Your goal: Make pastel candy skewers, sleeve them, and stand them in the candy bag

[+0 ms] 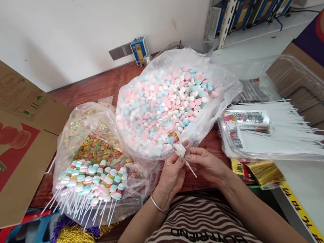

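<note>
Both hands meet in front of my chest on a lollipop [180,149] in a small printed wrapper, its white stick slanting down to the right. My left hand [172,172] pinches the wrapper's lower part. The fingers of my right hand [206,163] are closed at the same spot, by the top of the stick. Just behind is a large plastic bag of pink, blue and white candies [188,93]. To the left, many candy sticks [94,180] lie in a pile on another bag, which holds colourful ring-shaped candies [100,147].
A see-through plastic tray [264,157] on the right holds white sticks [291,130] and printed wrappers [251,118]. Gold twist ties [265,173] lie below it. Cardboard boxes [6,120] flank both sides. A blue device [140,51] stands by the wall socket.
</note>
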The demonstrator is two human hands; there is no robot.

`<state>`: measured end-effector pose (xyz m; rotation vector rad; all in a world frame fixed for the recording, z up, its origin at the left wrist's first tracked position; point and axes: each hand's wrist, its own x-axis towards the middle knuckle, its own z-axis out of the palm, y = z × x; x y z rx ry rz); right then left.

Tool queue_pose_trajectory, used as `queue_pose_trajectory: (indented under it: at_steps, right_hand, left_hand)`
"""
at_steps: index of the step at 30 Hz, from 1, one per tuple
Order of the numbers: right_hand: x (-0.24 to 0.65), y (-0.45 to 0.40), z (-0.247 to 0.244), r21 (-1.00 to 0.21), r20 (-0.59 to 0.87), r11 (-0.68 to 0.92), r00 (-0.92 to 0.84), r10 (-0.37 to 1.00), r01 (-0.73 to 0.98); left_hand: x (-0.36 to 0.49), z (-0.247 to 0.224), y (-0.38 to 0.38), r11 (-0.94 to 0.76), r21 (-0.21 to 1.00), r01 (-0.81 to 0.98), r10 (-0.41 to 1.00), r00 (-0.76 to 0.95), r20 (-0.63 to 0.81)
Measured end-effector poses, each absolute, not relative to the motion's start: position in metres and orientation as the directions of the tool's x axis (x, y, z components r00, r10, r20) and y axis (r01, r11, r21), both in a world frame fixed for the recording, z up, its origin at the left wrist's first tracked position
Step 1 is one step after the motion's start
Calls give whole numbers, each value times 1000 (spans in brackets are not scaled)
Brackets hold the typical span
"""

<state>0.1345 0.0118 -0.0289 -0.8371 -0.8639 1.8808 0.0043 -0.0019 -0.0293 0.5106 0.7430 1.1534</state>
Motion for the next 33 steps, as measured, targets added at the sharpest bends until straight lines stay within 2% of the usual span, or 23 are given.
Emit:
queue_pose_trajectory:
  at_steps: [3,5,9,11,12,16,20,29,33]
  right_hand:
    - [128,10,-33,-747,-253,-449,-415,874,-490]
    - [124,7,-36,-774,-234,-418,-398,887,-476]
    - [130,3,-36,-971,-63,-113,-231,971,-212]
    - [139,5,-32,-993,24,10,-115,993,-115]
    - [142,6,-28,-992,44,35,-73,996,-120]
    - [146,13,-10,-954,10,-28,-126,992,-298]
    - [136,14,-1,-884,-39,-110,-161,986,-454]
    - [132,14,-7,-894,-78,-87,-40,996,-440]
    - [136,15,-9,-903,-60,-73,-44,997,-423]
  left_hand:
    - [3,-30,-1,360,709,-606,932,206,-297]
    - [1,-30,1,340,735,-586,939,166,-301]
    - [-6,-30,7,248,823,-510,966,70,-248]
    - [-10,-28,7,233,865,-443,972,86,-218]
    - [-12,-27,5,245,876,-415,969,120,-214]
    - [-14,-26,-11,384,848,-366,906,326,-269]
    - [-12,-31,-24,469,800,-374,865,378,-331]
    - [-14,-25,-32,611,721,-327,775,435,-460]
    - [-11,-23,-29,551,746,-373,823,389,-413]
